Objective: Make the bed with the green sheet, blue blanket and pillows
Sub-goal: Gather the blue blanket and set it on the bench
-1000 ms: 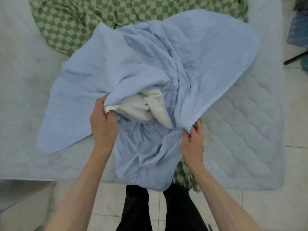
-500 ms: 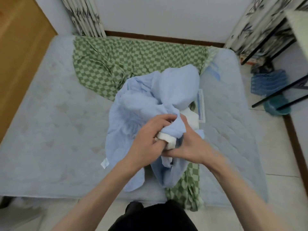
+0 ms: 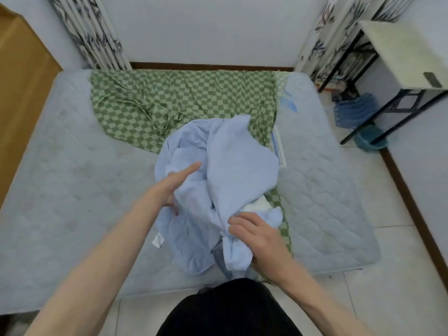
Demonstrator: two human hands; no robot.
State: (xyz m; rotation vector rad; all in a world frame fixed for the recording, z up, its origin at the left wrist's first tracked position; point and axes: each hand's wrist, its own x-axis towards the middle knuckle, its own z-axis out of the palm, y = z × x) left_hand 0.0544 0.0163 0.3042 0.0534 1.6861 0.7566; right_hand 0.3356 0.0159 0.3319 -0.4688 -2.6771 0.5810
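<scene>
**quiltnerd:** So what's the setup? Bare mattress (image 3: 72,190), pale quilted top, sitting on a light tiled floor (image 3: 392,299). Its head end is pushed against a white wall (image 3: 206,27) with a dark wood skirting strip along the bottom.

**sockdrawer:** Yep. The green sheet (image 3: 169,103) is the checked one, rumpled across the far edge of the mattress, and a strip of it runs down toward the near edge under the blanket. The blue blanket (image 3: 232,166) is bunched in a heap around the middle, nearer the near edge, spilling a bit over it.

**quiltnerd:** Hands?

**sockdrawer:** Right hand (image 3: 257,236) is clenched around a twisted bundle of the blanket close to the near edge. Left hand (image 3: 169,187) lies on the left side of the heap, forefinger straight and pointing across the cloth, nothing grasped that I can see; the lower fingers are half tucked in the folds.

**quiltnerd:** Is that a pillow?

**sockdrawer:** Something white (image 3: 259,204) pokes out of the blanket just beyond the right hand. Can't tell what it is.

**quiltnerd:** Rest of the room?

**sockdrawer:** Patterned curtains (image 3: 92,32) in both far corners, a wooden panel (image 3: 21,93) along the left edge, a black-framed table (image 3: 400,49) on the right with a blue basket (image 3: 356,110) under it.
</scene>
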